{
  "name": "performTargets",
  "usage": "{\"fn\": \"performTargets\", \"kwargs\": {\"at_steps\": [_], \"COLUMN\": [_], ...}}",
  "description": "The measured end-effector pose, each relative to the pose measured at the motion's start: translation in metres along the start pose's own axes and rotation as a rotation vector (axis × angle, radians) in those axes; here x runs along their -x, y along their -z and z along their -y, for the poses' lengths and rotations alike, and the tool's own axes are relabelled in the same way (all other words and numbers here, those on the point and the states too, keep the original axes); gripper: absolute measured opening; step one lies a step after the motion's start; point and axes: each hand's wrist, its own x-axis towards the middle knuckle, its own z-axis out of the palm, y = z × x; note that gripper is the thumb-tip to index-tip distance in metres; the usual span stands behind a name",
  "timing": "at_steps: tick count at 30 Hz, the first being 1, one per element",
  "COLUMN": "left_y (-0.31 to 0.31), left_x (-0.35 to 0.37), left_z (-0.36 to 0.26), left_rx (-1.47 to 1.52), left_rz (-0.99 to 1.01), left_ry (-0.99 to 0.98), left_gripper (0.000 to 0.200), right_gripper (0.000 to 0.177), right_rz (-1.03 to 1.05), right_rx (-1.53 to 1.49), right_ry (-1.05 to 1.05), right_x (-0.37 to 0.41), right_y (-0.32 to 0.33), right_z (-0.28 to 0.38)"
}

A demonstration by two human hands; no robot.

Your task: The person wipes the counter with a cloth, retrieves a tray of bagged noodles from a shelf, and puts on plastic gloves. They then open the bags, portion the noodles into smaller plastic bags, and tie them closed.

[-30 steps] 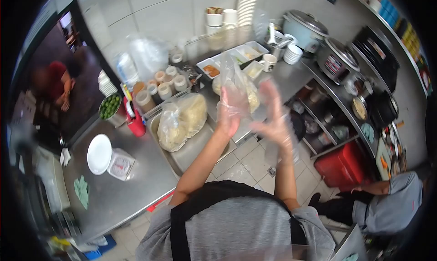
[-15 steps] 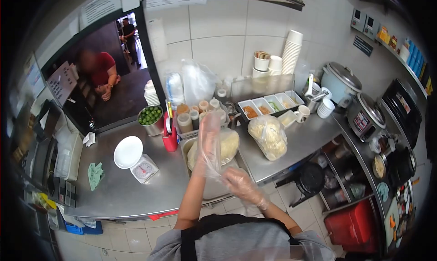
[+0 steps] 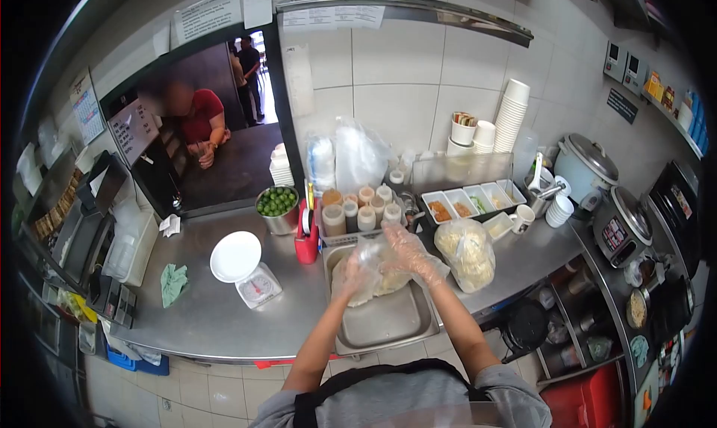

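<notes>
Both of my hands wear loose clear plastic gloves and reach over a metal pan [image 3: 388, 327] set in the counter. In the pan lies a clear plastic bag [image 3: 392, 282] of pale, noodle-like food. My left hand [image 3: 357, 275] is at the left side of this bag; glare and clear plastic blur its fingers. My right hand [image 3: 411, 255] is over the bag's upper right, its fingers stretched out and apart. A second bag of pale strands [image 3: 464, 255] sits on the counter, right of my right hand.
Squeeze bottles [image 3: 366, 217] stand behind the pan. To the left are a red tape dispenser [image 3: 307, 237], a pot of green limes [image 3: 278, 210], a scale [image 3: 258, 284] and a green cloth [image 3: 174, 284]. Topping trays [image 3: 472, 202] are behind right. A person in red [image 3: 205, 118] leans at the window.
My left hand has come down from upright, and my right hand has left the left glove's cuff. Both are now lower, apart, over the bag in the pan. The view has shifted.
</notes>
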Motion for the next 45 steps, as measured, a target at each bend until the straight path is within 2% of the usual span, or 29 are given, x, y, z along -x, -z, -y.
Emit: {"fn": "performTargets", "kwargs": {"at_steps": [1, 2, 5, 8, 11, 14, 17, 20, 23, 26, 29, 30, 33, 36, 38, 40, 41, 42, 43, 45], "left_y": [-0.005, -0.009, 0.01, -0.008, -0.004, -0.008, -0.014, -0.004, -0.001, -0.011, 0.002, 0.006, 0.009, -0.014, -0.027, -0.014, 0.014, 0.039, 0.051, 0.081], "left_x": [0.003, 0.002, 0.004, 0.0, 0.0, 0.001, 0.005, 0.001, 0.001, 0.006, -0.004, -0.002, 0.001, 0.006, 0.002, 0.004, -0.01, -0.021, -0.03, -0.045], "left_z": [0.003, 0.006, -0.034, -0.035, -0.045, -0.043, -0.031, -0.032, -0.038, -0.027, -0.039, -0.049, -0.052, -0.01, 0.029, 0.019, -0.013, -0.03, -0.014, -0.01], "left_rx": [0.161, 0.32, 0.703, 0.812, 0.569, 0.598, 0.53, 0.353, 0.237, 0.197, 0.382, 0.4, 0.504, 0.715, 0.561, 0.328, 0.168, 0.046, 0.149, 0.913], "left_rz": [-0.022, -0.041, 0.011, -0.106, -0.104, -0.066, -0.005, 0.135, 0.154, 0.144, 0.095, 0.08, 0.144, 0.172, 0.304, 0.497, 0.616, 0.73, 0.719, 0.733], "left_ry": [-0.031, -0.063, 0.21, 0.259, 0.289, 0.357, 0.347, 0.38, 0.336, 0.293, 0.314, 0.326, 0.372, 0.454, 0.396, 0.313, 0.244, 0.28, -0.111, 0.568], "left_gripper": [0.058, 0.055, 0.045, 0.033, 0.023, 0.023, 0.024, 0.026, 0.028, 0.032, 0.034, 0.033, 0.031, 0.033, 0.036, 0.039, 0.041, 0.047, 0.046, 0.041], "right_gripper": [0.106, 0.093, 0.067, 0.046, 0.036, 0.036, 0.037, 0.042, 0.046, 0.043, 0.036, 0.028, 0.021, 0.02, 0.02, 0.018, 0.018, 0.02, 0.024, 0.026], "right_rz": [0.025, -0.056, -0.1, -0.005, -0.148, 0.059, 0.262, 0.354, 0.46, 0.245, -0.056, 0.022, -0.355, -0.489, -0.398, -0.303, -0.261, -0.198, -0.128, -0.123], "right_rx": [0.004, -0.008, -0.308, -0.339, -0.384, -0.386, -0.309, -0.29, -0.338, -0.252, -0.736, -1.307, -1.256, -1.225, -1.188, -1.165, -1.162, -0.865, -0.571, -0.196], "right_ry": [0.022, 0.132, 0.395, 0.265, 0.271, 0.203, 0.224, 0.298, 0.371, 0.404, 0.294, 0.056, -0.032, 0.086, 0.036, -0.006, -0.011, 0.121, 0.25, 0.406], "right_x": [-0.006, -0.011, -0.023, -0.013, 0.001, 0.005, 0.0, -0.006, -0.016, -0.013, 0.001, 0.006, -0.003, -0.017, -0.022, -0.02, -0.023, -0.028, -0.031, -0.022], "right_y": [-0.004, -0.014, -0.056, -0.086, -0.106, -0.088, -0.047, -0.058, -0.069, -0.064, -0.061, -0.052, -0.092, -0.099, -0.099, -0.08, -0.056, -0.04, -0.025, 0.023], "right_z": [0.001, -0.003, -0.018, -0.02, -0.027, -0.021, -0.01, -0.026, -0.038, -0.031, -0.021, -0.006, -0.014, -0.013, -0.017, -0.018, -0.017, -0.027, -0.039, -0.041]}}
